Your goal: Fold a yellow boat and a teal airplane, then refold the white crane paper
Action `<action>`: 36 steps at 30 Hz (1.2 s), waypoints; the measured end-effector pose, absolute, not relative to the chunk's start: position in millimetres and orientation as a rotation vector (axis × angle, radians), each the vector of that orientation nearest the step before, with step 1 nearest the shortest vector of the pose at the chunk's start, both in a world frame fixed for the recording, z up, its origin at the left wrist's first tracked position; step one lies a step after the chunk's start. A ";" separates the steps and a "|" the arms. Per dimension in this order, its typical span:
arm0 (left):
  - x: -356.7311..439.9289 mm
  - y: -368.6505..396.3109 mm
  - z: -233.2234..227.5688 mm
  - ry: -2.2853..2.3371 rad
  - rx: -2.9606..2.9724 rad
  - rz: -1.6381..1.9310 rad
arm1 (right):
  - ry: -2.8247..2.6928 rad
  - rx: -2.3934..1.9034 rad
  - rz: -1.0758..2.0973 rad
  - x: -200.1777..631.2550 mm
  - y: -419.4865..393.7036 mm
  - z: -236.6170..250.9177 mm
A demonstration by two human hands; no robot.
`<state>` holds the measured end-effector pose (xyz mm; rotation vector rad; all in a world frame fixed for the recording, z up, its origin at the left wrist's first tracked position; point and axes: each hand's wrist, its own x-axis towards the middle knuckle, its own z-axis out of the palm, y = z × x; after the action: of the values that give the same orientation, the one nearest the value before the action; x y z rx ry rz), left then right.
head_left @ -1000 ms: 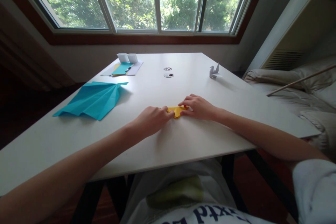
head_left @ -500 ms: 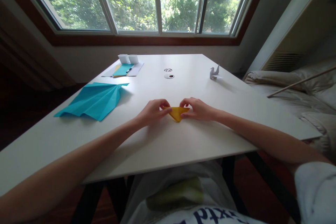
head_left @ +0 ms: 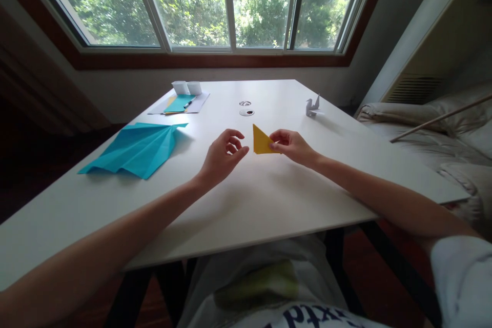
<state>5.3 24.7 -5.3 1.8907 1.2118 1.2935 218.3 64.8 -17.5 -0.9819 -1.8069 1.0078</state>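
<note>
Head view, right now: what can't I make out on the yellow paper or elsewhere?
All in the head view:
Yellow folded paper: right corner hidden by the right hand; far face turned away; layers too small to count.
Yellow sheet in the stack: mostly covered by the small blue sheet.
Shirt lettering: cut off by the bottom edge.
Stick: far end cut off by the right edge.
</note>
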 end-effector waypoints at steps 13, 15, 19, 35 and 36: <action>25.4 15.9 -18.3 1.051 1.608 1.208 | -1.870 -0.808 1.062 207.1 42.7 -17.1; 25.3 15.8 -16.1 1.027 1.559 1.208 | -1.885 -0.774 1.066 206.3 40.8 -16.9; 22.9 16.8 -14.1 0.965 1.456 1.198 | -1.923 -0.720 1.071 205.2 38.0 -15.9; 19.8 19.4 -12.0 0.962 1.426 1.145 | -1.800 -0.761 1.240 205.2 40.2 -14.9; 19.1 19.8 -11.4 0.963 1.418 1.148 | -1.784 -0.763 1.255 205.3 40.3 -14.3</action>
<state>19.1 19.8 -11.4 1.4183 0.9628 1.1484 205.3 40.3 -14.3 -0.7632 -1.7836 1.2554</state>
